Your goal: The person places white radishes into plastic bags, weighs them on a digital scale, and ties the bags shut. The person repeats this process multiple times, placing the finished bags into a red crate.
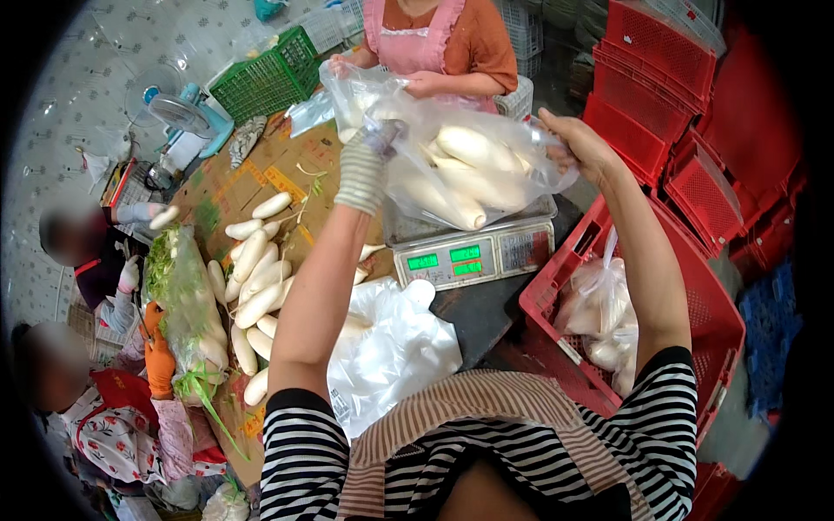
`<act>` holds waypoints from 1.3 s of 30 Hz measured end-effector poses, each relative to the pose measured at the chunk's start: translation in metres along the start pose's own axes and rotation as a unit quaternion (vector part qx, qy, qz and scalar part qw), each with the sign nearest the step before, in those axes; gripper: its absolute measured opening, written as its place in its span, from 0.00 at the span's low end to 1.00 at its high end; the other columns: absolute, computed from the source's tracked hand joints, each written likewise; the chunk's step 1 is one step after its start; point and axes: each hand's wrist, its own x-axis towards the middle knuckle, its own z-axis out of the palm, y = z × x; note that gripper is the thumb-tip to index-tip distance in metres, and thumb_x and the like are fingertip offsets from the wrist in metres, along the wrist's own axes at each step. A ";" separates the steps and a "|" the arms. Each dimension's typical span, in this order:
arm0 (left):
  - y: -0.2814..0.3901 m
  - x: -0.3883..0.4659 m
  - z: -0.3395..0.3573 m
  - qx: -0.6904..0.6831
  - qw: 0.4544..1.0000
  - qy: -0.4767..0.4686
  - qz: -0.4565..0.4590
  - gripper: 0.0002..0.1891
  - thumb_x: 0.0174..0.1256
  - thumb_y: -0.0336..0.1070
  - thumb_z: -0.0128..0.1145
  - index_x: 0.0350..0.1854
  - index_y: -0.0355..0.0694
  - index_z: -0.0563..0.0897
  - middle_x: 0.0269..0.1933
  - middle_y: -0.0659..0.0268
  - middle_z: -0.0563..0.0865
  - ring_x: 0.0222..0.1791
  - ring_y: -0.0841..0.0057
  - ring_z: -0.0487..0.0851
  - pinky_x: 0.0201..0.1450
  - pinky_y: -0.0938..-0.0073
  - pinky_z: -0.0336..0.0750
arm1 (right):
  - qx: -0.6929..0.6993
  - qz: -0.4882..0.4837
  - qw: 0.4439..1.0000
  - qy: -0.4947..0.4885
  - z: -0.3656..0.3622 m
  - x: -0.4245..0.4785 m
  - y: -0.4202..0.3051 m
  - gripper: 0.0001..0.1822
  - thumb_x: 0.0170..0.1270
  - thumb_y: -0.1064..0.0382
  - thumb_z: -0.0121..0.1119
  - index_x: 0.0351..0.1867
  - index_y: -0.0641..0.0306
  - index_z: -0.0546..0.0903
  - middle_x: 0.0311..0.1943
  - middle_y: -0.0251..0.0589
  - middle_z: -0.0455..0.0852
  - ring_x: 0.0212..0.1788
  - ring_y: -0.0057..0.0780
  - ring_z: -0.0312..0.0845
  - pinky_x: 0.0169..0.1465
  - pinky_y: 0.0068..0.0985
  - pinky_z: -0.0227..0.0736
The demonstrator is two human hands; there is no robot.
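Observation:
A clear plastic bag (417,185) of white radishes (479,146) is over the pan of a digital scale (479,257); whether the pan bears its weight I cannot tell. My left hand (366,163), in a grey-and-white striped glove, grips the bag's left side. Its fingers are partly hidden by the film. At the bag's right end is my bare right hand (583,146), thumb up and fingers partly behind the plastic, holding it. Below the scale lies a pile of thin plastic bags (391,352). Loose white radishes (254,286) are heaped left of my left forearm.
Across the table, a person in a pink apron (414,45) holds another plastic bag. Two co-workers sit at the left; an orange-gloved hand (158,355) is beside leafy radishes (195,312). A red crate (707,325) with bagged radishes (603,306) stands right, near stacked red crates (645,84).

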 end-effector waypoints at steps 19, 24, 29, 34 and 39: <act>0.164 -0.157 0.025 0.176 0.972 -0.027 0.156 0.35 0.59 0.64 0.49 0.51 0.32 0.75 0.47 0.63 0.81 0.46 0.76 0.77 0.49 0.76 0.70 | 0.329 -0.191 0.887 -0.261 0.104 -0.064 -0.111 0.24 0.65 0.50 0.45 0.44 0.75 0.74 0.34 0.46 0.81 0.38 0.32 0.79 0.48 0.30 0.73; 0.147 -0.199 0.002 0.436 0.896 -0.063 0.061 0.26 0.63 0.48 0.51 0.58 0.34 0.71 0.53 0.62 0.78 0.51 0.74 0.76 0.51 0.75 0.70 | 0.426 -0.093 0.842 -0.317 0.150 -0.072 -0.022 0.29 0.65 0.47 0.42 0.56 0.73 0.64 0.49 0.56 0.74 0.43 0.38 0.76 0.47 0.33 0.73; 0.127 -0.232 0.025 0.647 0.732 -0.145 0.159 0.20 0.65 0.36 0.44 0.58 0.36 0.71 0.57 0.60 0.74 0.60 0.68 0.68 0.60 0.73 0.62 | 0.328 -0.071 0.830 -0.445 0.199 -0.118 0.024 0.26 0.63 0.54 0.50 0.56 0.70 0.65 0.50 0.46 0.74 0.46 0.34 0.75 0.46 0.25 0.72; 0.117 -0.236 0.042 0.425 0.901 -0.065 0.056 0.30 0.59 0.60 0.48 0.50 0.36 0.78 0.56 0.60 0.71 0.55 0.69 0.69 0.58 0.72 0.64 | 0.325 -0.055 0.809 -0.487 0.222 -0.121 0.023 0.20 0.64 0.57 0.51 0.53 0.66 0.68 0.47 0.35 0.74 0.45 0.24 0.74 0.44 0.22 0.68; 0.118 -0.245 -0.012 0.406 0.896 -0.086 -0.157 0.36 0.50 0.71 0.52 0.34 0.34 0.83 0.37 0.68 0.79 0.33 0.83 0.75 0.34 0.84 0.67 | 0.336 -0.020 0.808 -0.484 0.212 -0.101 0.068 0.23 0.63 0.57 0.52 0.57 0.64 0.68 0.46 0.34 0.75 0.41 0.23 0.74 0.47 0.24 0.69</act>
